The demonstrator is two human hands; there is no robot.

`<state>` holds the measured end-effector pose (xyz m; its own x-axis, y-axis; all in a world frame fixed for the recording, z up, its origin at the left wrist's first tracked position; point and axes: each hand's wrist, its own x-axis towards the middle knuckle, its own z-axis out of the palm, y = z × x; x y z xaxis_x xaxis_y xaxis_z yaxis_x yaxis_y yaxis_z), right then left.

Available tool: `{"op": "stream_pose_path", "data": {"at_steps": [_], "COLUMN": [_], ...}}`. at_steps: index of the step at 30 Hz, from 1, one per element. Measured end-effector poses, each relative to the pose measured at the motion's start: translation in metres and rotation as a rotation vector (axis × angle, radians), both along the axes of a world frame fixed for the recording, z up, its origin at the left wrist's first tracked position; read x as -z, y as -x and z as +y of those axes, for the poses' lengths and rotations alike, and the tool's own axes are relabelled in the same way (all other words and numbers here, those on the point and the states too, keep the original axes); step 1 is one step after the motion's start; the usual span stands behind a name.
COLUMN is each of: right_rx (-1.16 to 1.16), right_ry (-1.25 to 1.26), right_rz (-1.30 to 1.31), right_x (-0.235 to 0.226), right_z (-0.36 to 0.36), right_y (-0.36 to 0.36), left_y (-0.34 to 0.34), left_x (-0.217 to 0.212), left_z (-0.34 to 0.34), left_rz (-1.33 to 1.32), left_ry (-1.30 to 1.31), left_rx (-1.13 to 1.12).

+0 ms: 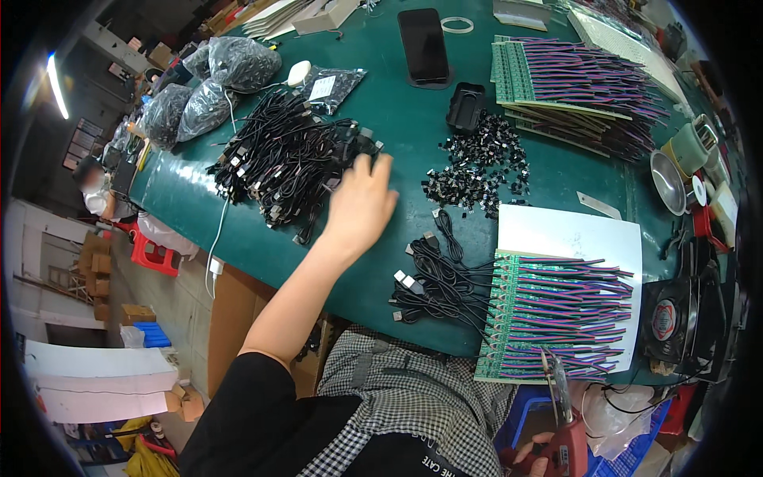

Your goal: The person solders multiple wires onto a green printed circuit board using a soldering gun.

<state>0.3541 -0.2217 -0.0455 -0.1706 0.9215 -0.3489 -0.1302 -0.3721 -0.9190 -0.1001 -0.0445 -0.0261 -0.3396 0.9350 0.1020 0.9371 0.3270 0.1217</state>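
My left hand (362, 205) reaches over the right edge of a heap of black USB cables (278, 155). Its fingers are apart and slightly blurred, and no cable shows in its grasp. Low at the right, my right hand (534, 455) is wrapped round a red soldering gun (566, 449), whose metal tip points up at the near edge of a panel of green circuit boards (502, 318). Striped multicoloured wires fan out rightward from that panel. Along its left side lie several black USB cables (441, 274), their ends reaching the boards. A white sheet (568, 226) lies under the panel.
Small black parts (477, 167) are scattered beside a black box (466, 107). Behind them lie a phone (424, 46) and stacked wired boards (572, 87). Bagged cables (207, 95) sit at far left. A fan (671, 318) and solder stand are at right. Another person (99, 191) sits farther off.
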Motion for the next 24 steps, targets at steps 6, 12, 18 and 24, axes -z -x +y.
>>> {"op": "stream_pose_path", "data": {"at_steps": [6,12,18,24], "right_rx": [0.045,0.057,0.079,0.346], "right_ry": [-0.091,0.033,-0.081,-0.195], "right_rz": [-0.077,-0.018,-0.079,0.047], "right_x": [-0.012,0.004,-0.019,-0.012], "right_z": [0.006,-0.006,0.010,0.008], "right_y": [0.016,-0.004,0.017,0.038], "left_y": [0.009,0.095,0.122,0.081], "left_x": [-0.029,-0.062,-0.047,-0.078], "left_z": [-0.012,-0.034,-0.020,-0.014], "left_rz": [-0.327,0.277,-0.324,-0.810], "left_ry": [-0.411,-0.185,-0.575,-1.008], "left_rx": [0.053,0.178,0.184,0.152]}}
